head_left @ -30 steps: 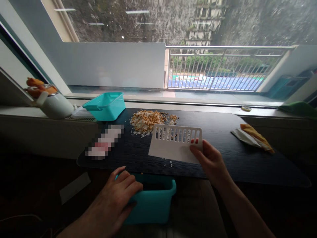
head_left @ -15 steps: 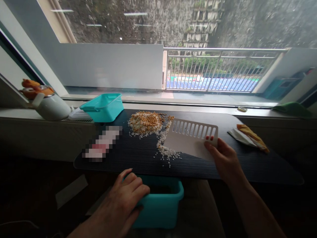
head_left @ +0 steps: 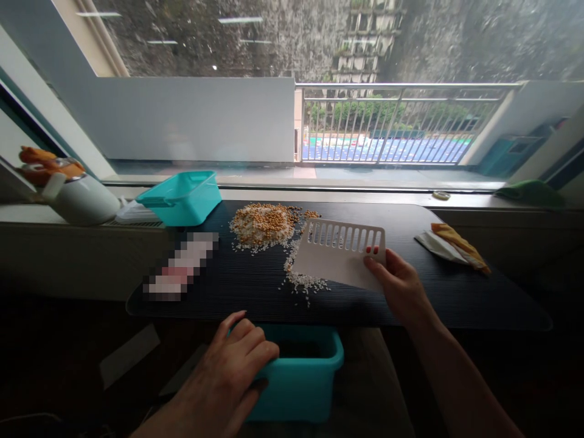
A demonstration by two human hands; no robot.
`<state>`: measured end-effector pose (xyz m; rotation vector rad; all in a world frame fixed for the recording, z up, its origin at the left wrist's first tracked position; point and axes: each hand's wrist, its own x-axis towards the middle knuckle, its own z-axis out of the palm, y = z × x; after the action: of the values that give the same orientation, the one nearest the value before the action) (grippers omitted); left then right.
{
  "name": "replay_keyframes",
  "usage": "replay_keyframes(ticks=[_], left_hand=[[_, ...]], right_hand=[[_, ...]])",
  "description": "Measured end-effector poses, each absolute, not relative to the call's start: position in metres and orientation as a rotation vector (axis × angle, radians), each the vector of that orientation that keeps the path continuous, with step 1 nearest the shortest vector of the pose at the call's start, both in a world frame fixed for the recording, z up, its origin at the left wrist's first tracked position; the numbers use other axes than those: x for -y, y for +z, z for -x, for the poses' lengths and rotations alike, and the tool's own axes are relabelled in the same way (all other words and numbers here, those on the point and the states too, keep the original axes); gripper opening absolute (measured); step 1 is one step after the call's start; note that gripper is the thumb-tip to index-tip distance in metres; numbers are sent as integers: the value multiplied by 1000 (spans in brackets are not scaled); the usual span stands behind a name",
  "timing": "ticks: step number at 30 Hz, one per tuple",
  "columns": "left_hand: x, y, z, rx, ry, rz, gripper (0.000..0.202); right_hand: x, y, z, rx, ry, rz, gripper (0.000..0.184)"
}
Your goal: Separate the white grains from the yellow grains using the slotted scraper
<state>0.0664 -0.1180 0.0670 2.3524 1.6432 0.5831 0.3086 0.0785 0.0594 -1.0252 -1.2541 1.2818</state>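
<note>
- Fingers [head_left: 375, 267] of the right hand [head_left: 405, 292] were closed on one end of a white slotted plate [head_left: 328, 264], the thumb across its near face and fingertips showing through the end slots.
- That plate tilted over the middle of the dark worktop [head_left: 246, 289], its row of slots along the far side; whether its lower edge touched the surface could not be told.
- Around its left and lower edges lay a loose trail of white grains [head_left: 308, 283], a few scattered toward the near edge.
- Just left of the plate sat a heap of mixed grains [head_left: 263, 226], yellow on top and white at the base, with some dark bits at its right side.
- Near the plate's far left corner was a small yellow cluster [head_left: 311, 214].
- Bent over the rim of the near turquoise tub [head_left: 296, 389], the left hand [head_left: 241, 356] gripped it at the left, thumb against the outside; the tub stood below the worktop's near edge, its dark inside hard to read.
- Farther out, a blurred-out item [head_left: 182, 267] lay at the worktop's left, and a second turquoise tub [head_left: 194, 210] stood beyond it by the sill.
- White and orange-yellow packets [head_left: 458, 248] lay overlapping at the right.
- Outermost were a pale pot [head_left: 91, 198] on the sill, far left, and a green cloth [head_left: 531, 193], far right.
</note>
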Motion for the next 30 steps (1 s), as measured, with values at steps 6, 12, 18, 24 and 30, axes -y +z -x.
replay_keyframes(ticks=[6, 12, 18, 24, 30], left_hand=[[118, 65, -65, -1652, 607, -2337, 46], [118, 65, -64, -1671, 595, -2328, 45], [118, 68, -60, -1638, 536, -2348, 47], [118, 70, -60, -1643, 543, -2335, 48], [119, 71, -62, -1646, 541, -2340, 47]], right_hand=[[-87, 60, -298, 1294, 1261, 1024, 35], [-87, 62, -295, 1293, 1385, 971, 33], [-82, 66, -298, 1271, 1397, 964, 31], [-76, 66, -294, 1300, 1433, 969, 31], [-75, 66, -299, 1330, 1455, 988, 34]])
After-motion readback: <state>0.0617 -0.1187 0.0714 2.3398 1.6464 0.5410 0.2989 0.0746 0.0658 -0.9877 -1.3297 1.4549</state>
